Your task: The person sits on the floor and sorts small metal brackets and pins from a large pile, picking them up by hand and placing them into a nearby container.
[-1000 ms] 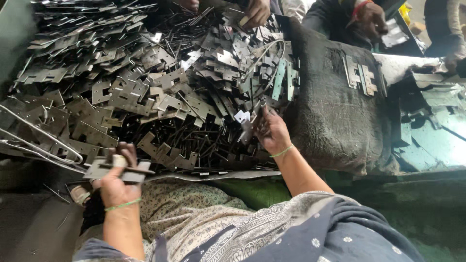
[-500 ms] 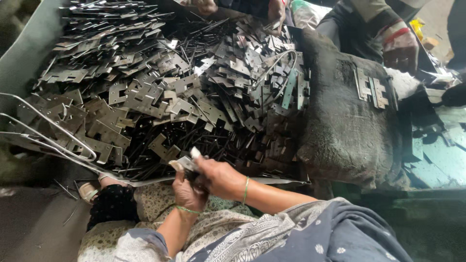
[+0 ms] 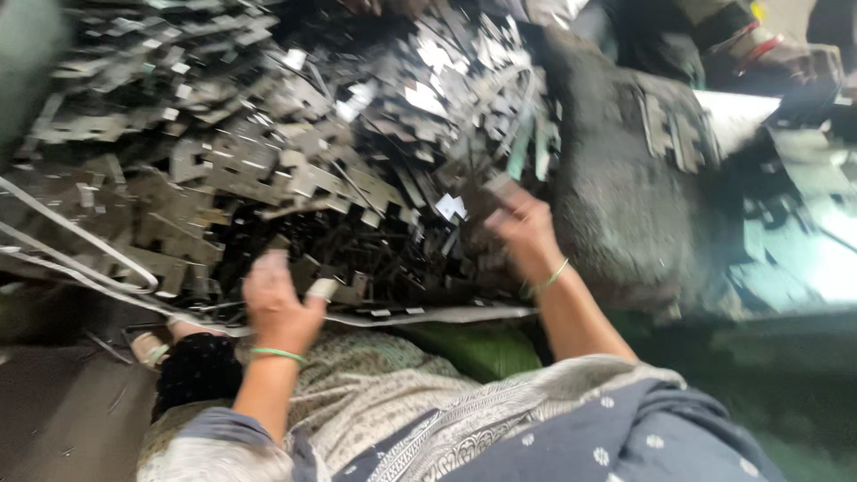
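Right hand (image 3: 522, 228) reaches into the heap of flat metal stampings (image 3: 295, 161), fingers pinched on a blurred dark piece (image 3: 500, 192) at the pile's near edge — left hand (image 3: 278, 303) hovers half-curled, a light tip by its thumb, whether it grips cannot be told. Beside the heap lies a dark sack (image 3: 625, 196); grey straps (image 3: 80, 254) loop at left.

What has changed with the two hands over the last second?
Half a second ago both hands met at the near edge of the heap of metal pieces. Since then the right hand has reached out into the heap, while the left hand stayed near the edge. The heap and dark sack lie unchanged.
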